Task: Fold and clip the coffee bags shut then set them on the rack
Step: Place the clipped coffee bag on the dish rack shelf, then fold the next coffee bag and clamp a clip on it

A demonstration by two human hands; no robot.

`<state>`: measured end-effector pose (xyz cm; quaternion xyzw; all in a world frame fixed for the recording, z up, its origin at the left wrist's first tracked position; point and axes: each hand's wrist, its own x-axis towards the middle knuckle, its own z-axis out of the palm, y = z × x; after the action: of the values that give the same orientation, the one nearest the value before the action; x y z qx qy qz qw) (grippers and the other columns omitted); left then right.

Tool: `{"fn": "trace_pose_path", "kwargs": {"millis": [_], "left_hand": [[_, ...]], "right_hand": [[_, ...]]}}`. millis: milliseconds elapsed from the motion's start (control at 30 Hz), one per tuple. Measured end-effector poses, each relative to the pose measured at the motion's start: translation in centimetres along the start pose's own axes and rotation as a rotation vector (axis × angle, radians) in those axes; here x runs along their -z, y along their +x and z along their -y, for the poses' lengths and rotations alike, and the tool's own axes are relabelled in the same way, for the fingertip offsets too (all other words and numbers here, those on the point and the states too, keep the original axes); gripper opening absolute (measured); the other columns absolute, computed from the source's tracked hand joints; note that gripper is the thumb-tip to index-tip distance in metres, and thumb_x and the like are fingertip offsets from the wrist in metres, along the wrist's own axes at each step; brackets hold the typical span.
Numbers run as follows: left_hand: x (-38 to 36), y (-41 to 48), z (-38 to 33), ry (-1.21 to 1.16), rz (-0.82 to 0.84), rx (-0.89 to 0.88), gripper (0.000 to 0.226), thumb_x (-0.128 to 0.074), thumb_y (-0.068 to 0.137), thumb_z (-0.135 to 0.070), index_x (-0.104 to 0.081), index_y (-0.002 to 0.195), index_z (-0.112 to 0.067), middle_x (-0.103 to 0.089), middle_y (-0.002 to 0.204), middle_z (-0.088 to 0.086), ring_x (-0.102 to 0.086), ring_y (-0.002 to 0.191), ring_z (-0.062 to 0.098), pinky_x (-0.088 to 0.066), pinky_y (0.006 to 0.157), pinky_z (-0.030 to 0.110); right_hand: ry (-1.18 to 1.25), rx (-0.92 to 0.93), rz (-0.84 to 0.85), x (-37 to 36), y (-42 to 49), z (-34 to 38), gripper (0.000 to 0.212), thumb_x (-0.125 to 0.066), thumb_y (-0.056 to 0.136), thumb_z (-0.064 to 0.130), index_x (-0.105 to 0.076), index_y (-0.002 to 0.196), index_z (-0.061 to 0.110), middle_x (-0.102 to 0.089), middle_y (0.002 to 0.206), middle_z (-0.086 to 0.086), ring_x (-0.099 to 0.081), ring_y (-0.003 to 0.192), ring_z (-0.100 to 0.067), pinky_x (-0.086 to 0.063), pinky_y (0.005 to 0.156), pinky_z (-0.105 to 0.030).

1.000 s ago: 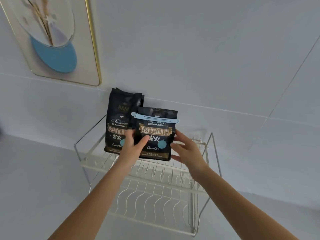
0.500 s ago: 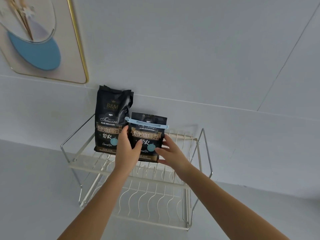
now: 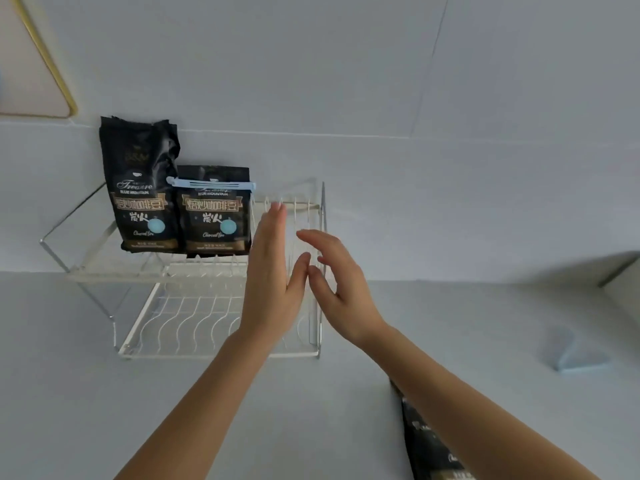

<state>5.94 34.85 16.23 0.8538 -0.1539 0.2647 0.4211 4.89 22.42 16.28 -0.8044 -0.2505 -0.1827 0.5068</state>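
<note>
Pale grey walls are backing a plain light counter (image 3: 86, 393), where a white wire rack (image 3: 221, 348) is standing against the wall. Two black coffee bags are sitting upright on the rack's upper tier, touching side by side. On the left, the taller bag (image 3: 140, 185) is leaning back toward the wall with its crumpled top unclipped. Beside it, the shorter bag (image 3: 216, 216) is wearing a light blue clip (image 3: 211, 184) across its folded top. A third dark bag (image 3: 429, 445) is lying on the counter at the lower right, partly hidden by the right forearm. A pale blue object (image 3: 571, 351), too blurred to name, is resting on the counter further right. Both hands are hovering in front of the rack's right half, holding nothing. The left hand (image 3: 270, 289) is flat, fingers straight and together, just right of the clipped bag. The right hand (image 3: 341, 289) is spreading loosely curled fingers, its thumb nearly touching the left thumb.
</note>
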Motion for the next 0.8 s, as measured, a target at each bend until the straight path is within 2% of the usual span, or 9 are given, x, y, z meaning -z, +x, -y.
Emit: {"fn": "trace_pose_path", "kwargs": {"millis": [167,233,300,400,500,533,600,700,800], "left_hand": [[-6.6,-5.0,-3.2,-0.020,0.164,0.002,0.066,-0.051,0.093,-0.021,-0.012,0.147,-0.023,-0.017,0.157,-0.003,-0.015,0.145,0.013,-0.018,0.117,0.035],[-9.6,-7.4,-3.8,-0.012,0.221,0.061,0.064,-0.050,0.094,-0.025,-0.016,0.147,-0.021,-0.022,0.155,-0.003,-0.020,0.144,0.013,-0.020,0.117,0.035],[-12.9,-10.2,-4.4,0.028,0.321,0.190,0.062,-0.048,0.094,-0.030,-0.018,0.147,-0.020,-0.023,0.156,-0.002,-0.021,0.143,0.014,-0.020,0.117,0.035],[-17.8,-14.9,-5.5,0.050,0.539,0.476,0.063,-0.047,0.095,-0.034,-0.016,0.147,-0.017,-0.021,0.156,0.001,-0.021,0.143,0.017,-0.022,0.116,0.034],[-21.5,-18.7,-6.5,-0.051,0.657,0.788,0.056,-0.052,0.093,-0.033,-0.030,0.140,-0.012,-0.042,0.143,0.009,-0.043,0.127,0.020,-0.039,0.107,0.035],[-22.2,-19.5,-6.8,-0.126,0.644,0.919,0.054,-0.054,0.092,-0.031,-0.032,0.138,-0.013,-0.046,0.138,0.009,-0.049,0.118,0.018,-0.046,0.098,0.033],[-23.1,-20.7,-7.5,-0.292,0.559,1.156,0.054,-0.055,0.092,-0.030,-0.030,0.138,-0.014,-0.050,0.132,0.009,-0.055,0.104,0.016,-0.050,0.080,0.028],[-24.3,-21.4,-8.3,-0.340,0.351,1.309,0.055,-0.057,0.091,-0.028,-0.030,0.136,-0.012,-0.050,0.131,0.011,-0.057,0.103,0.023,-0.051,0.083,0.037],[-24.6,-21.3,-9.6,-0.403,0.233,1.407,0.050,-0.059,0.089,-0.025,-0.041,0.131,-0.005,-0.058,0.122,0.011,-0.061,0.098,0.023,-0.051,0.075,0.033]], "right_hand": [[-0.075,-0.181,-0.007,5.6,-8.0,-4.3,0.040,-0.046,0.094,0.019,-0.045,0.133,0.026,-0.049,0.137,0.008,-0.043,0.129,-0.006,-0.043,0.103,-0.034],[-0.101,-0.258,0.015,7.5,-11.1,-6.6,0.040,-0.046,0.094,0.020,-0.044,0.133,0.028,-0.049,0.137,0.010,-0.044,0.127,-0.005,-0.042,0.103,-0.031],[-0.106,-0.360,0.051,9.2,-14.3,-9.1,0.039,-0.047,0.095,0.021,-0.043,0.133,0.029,-0.047,0.136,0.012,-0.044,0.126,-0.005,-0.041,0.103,-0.030],[-0.111,-0.624,0.066,11.6,-18.7,-12.9,0.037,-0.048,0.095,0.024,-0.043,0.131,0.028,-0.044,0.138,0.008,-0.046,0.124,-0.014,-0.043,0.102,-0.034],[-0.204,-0.838,0.167,14.6,-22.6,-16.4,0.036,-0.051,0.094,0.020,-0.047,0.130,0.016,-0.040,0.140,-0.004,-0.040,0.129,-0.020,-0.039,0.105,-0.033],[-0.205,-0.913,0.214,15.6,-23.7,-17.4,0.037,-0.051,0.095,0.021,-0.047,0.130,0.014,-0.041,0.141,-0.006,-0.040,0.129,-0.021,-0.039,0.105,-0.034],[-0.109,-1.063,0.276,17.4,-25.3,-18.7,0.040,-0.049,0.096,0.026,-0.044,0.133,0.012,-0.046,0.138,-0.008,-0.046,0.125,-0.023,-0.040,0.102,-0.035],[0.107,-1.237,0.326,19.1,-25.7,-19.6,0.040,-0.047,0.096,0.032,-0.046,0.130,0.009,-0.056,0.122,-0.007,-0.055,0.110,-0.022,-0.048,0.093,-0.036],[0.368,-1.371,0.304,19.9,-25.8,-19.6,0.035,-0.050,0.093,0.040,-0.059,0.108,0.010,-0.063,0.105,-0.007,-0.058,0.092,-0.018,-0.047,0.081,-0.033]]}}
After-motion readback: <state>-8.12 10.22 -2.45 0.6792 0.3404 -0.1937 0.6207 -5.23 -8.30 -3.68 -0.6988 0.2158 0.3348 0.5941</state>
